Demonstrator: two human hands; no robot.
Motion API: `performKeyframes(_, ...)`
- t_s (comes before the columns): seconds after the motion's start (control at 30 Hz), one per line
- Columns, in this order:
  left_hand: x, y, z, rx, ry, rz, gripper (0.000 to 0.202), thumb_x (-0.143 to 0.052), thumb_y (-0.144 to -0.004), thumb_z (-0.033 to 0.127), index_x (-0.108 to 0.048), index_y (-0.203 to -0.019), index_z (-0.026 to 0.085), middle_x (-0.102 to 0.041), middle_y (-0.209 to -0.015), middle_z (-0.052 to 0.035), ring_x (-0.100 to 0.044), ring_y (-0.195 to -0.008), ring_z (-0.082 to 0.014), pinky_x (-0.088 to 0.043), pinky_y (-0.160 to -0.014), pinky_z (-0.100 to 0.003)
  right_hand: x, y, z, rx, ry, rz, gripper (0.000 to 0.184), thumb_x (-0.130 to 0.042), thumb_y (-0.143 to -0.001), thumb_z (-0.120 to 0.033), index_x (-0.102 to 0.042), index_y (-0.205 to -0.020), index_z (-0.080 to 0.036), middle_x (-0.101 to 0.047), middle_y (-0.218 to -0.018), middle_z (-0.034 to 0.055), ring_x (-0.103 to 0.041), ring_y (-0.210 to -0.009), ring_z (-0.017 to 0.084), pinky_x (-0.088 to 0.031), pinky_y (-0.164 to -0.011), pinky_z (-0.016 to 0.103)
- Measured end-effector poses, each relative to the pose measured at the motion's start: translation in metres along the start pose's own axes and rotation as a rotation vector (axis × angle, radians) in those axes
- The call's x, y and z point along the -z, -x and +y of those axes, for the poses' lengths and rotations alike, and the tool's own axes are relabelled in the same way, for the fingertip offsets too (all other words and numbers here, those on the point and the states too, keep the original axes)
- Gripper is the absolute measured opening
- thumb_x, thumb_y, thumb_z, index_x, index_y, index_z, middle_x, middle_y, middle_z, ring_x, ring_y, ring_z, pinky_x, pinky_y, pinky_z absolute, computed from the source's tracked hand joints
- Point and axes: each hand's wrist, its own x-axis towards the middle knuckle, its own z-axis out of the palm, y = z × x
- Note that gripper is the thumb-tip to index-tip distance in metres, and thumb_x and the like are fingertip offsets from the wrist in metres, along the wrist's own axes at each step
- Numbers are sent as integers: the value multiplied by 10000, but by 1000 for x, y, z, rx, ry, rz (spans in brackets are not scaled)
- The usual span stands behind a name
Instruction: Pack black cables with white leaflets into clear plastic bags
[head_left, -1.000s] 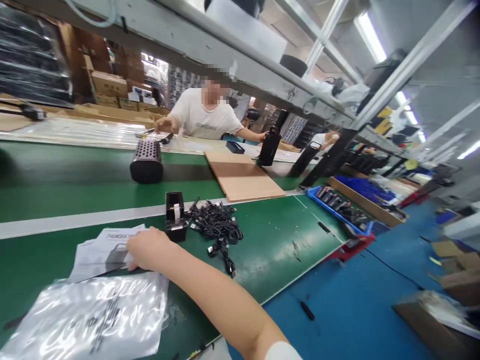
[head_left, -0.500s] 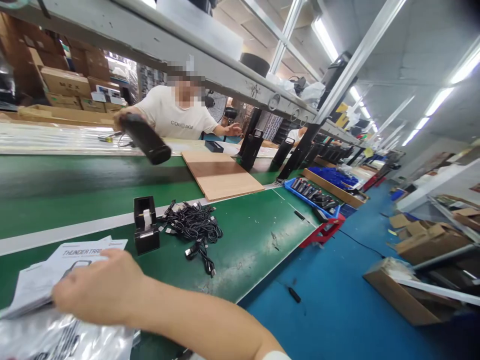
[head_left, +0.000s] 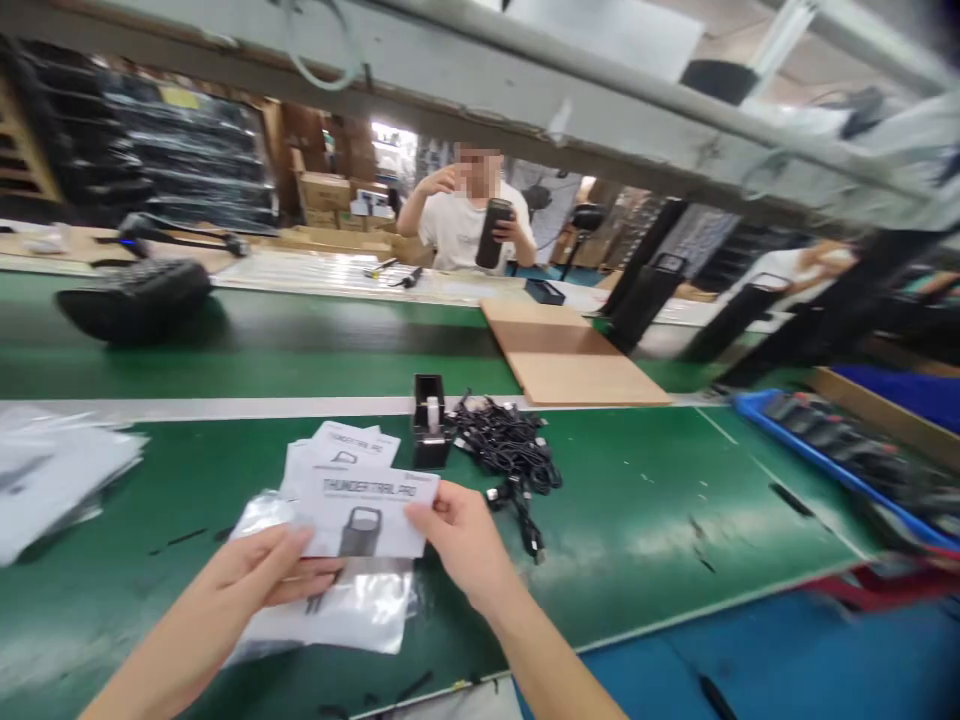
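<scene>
Between my two hands I hold a white printed leaflet (head_left: 315,510) reading "THUNDER TRAIL PRO" with a picture of a dark handled speaker. My left hand (head_left: 259,575) pinches its lower left corner. Thumb and fingers of my right hand (head_left: 461,530) grip its right edge. More leaflets (head_left: 360,438) lie fanned just behind it on the green bench. Under the held leaflet is a clear plastic bag (head_left: 360,620) with white paper visible in it. A black tape dispenser (head_left: 430,450) stands beyond, beside a tangled heap of black USB cables (head_left: 506,440).
A stack of bagged papers (head_left: 52,470) lies at the left. On the belt behind are a dark speaker (head_left: 135,300) and a wooden board (head_left: 570,350). A blue tray of dark items (head_left: 840,450) sits right. Across the belt a person (head_left: 457,225) holds a dark speaker (head_left: 493,232).
My view has swung left. My left hand has come into view, and a single leaflet is now lifted between both hands. The co-worker now holds the speaker upright near the chest.
</scene>
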Motion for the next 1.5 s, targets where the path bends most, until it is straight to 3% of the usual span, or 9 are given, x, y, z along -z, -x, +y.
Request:
performKeyframes(0.1, -9, 5, 11, -15, 143, -98, 384, -531, -784, 466, -648, -1015, 183, -663, -1088, -54, -579, -1028, -263, -525, -825, -347, 1, -1, 6, -88, -180, -82, 305, -670, -702, -327, -664, -928, -122, -692, -767, 69, -604, -655, 148, -466, -591, 239)
performKeyframes(0.23, -15, 8, 16, -41, 205, -186, 353, -490, -829, 412, -617, -1066, 184, -678, -1049, -70, -616, -940, -246, -549, -725, -335, -2, 3, 14, -203, -294, -142, 329, -683, -708, -324, -662, -976, -134, -691, -769, 70, -581, -606, 121, -452, -547, 217)
performKeyframes(0.43, -14, 9, 11, 43, 310, -136, 428, -490, -805, 482, -578, -1087, 172, -660, -1066, -90, -612, -949, -248, -576, -656, -330, -8, 4, 21, -308, -358, -211, 339, -679, -718, -328, -664, -986, -121, -677, -761, 79, -509, -509, 76, -410, -436, 166)
performKeyframes(0.83, -16, 5, 3, 84, 405, -141, 298, -549, -813, 355, -605, -1038, 167, -680, -1003, -69, -649, -771, -140, -577, -630, -217, -11, 7, 28, -375, -571, -225, 235, -667, -744, -285, -689, -902, -113, -609, -637, 19, -414, -454, 29, -374, -407, 120)
performKeyframes(1.0, -17, 7, 7, 117, 444, -158, 391, -454, -839, 454, -575, -1094, 184, -667, -1040, -70, -629, -922, -214, -585, -681, -303, -11, 7, 30, -365, -545, -199, 234, -674, -735, -289, -692, -877, -104, -601, -604, 15, -422, -441, 34, -373, -400, 128)
performKeyframes(1.13, -16, 7, 6, 103, 396, -133, 299, -518, -834, 338, -587, -1071, 168, -674, -1017, -67, -634, -895, -199, -584, -681, -288, -9, 8, 32, -365, -530, -173, 270, -695, -707, -313, -693, -893, -117, -620, -629, 27, -425, -444, 43, -356, -389, 137)
performKeyframes(1.33, -21, 3, 2, 115, 335, -136, 293, -559, -806, 326, -587, -1059, 182, -668, -985, -53, -639, -822, -152, -563, -700, -251, -5, 10, 32, -380, -583, -158, 257, -691, -712, -315, -690, -869, -111, -592, -606, 10, -404, -432, 29, -375, -388, 116)
performKeyframes(1.43, -20, -2, 3, 43, 136, -115, 260, -553, -792, 370, -607, -959, 177, -667, -885, -39, -621, -772, -151, -547, -653, -252, 0, 10, 31, -387, -517, -122, 301, -688, -703, -353, -674, -896, -123, -595, -621, 11, -447, -439, 46, -417, -367, 124)
performKeyframes(1.5, -18, -6, 6, -99, -121, -58, 272, -501, -807, 412, -604, -898, 177, -648, -779, -25, -596, -698, -148, -518, -592, -243, 4, 9, 31, -371, -425, -89, 346, -705, -675, -372, -657, -926, -140, -622, -686, 24, -497, -465, 64, -458, -372, 146)
